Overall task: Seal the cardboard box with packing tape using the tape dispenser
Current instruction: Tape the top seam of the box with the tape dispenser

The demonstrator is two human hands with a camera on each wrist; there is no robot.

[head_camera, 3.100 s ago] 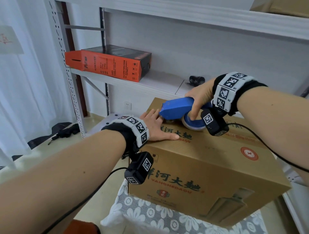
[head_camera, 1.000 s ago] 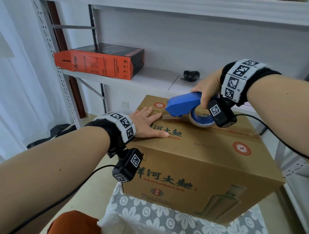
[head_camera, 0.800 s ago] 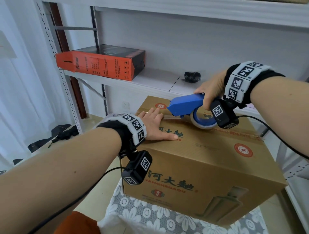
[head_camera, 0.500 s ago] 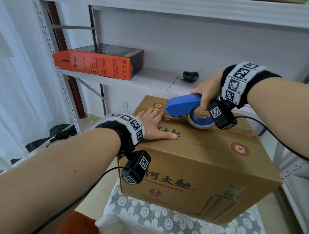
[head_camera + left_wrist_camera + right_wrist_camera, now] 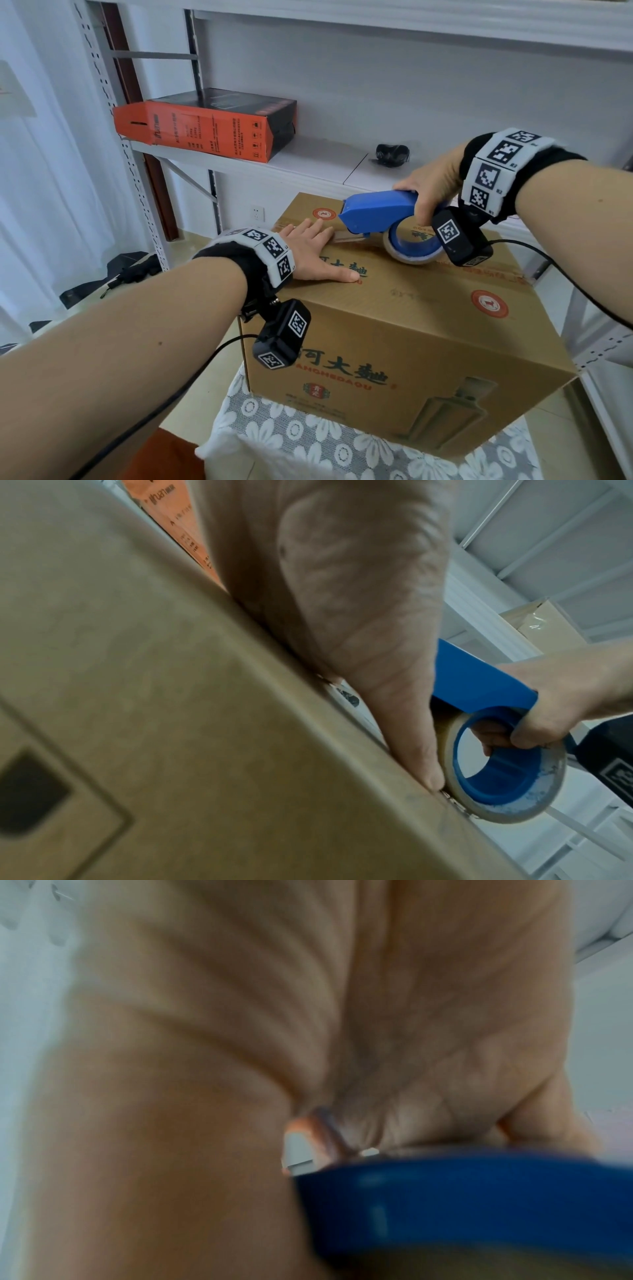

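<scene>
Starting at the left, we are pressing our left hand (image 5: 313, 253) flat on top of the cardboard box (image 5: 404, 329), fingers straight and spread, pinning the near flap and the free end of tape beside the centre seam. Compared with a moment ago, this hand is staying put while the blue tape dispenser (image 5: 380, 212) is sitting a little further to the right of it, so a short strip of tape (image 5: 346, 236) is now stretching between our fingertips and the dispenser's mouth. We are judging that the pull along the seam is only just beginning; most of the seam to the right is still waiting for this pass. Moving right, our right hand (image 5: 430, 185) is wrapping the dispenser's handle, thumb curled over the blue body and fingers hooked through the roll, as the left wrist view is showing; the roll (image 5: 412, 248) is touching the box top. The box itself is sitting on a floral lace cloth (image 5: 308, 442), in front of the white shelf (image 5: 308, 164). On the box's front we are reading large green Chinese characters and the letters "ANGHEDAOU" beneath them, partly hidden by the wrist camera, with round red seals on top. The orange and black carton (image 5: 209, 125) on the shelf is carrying print too small to read.
</scene>
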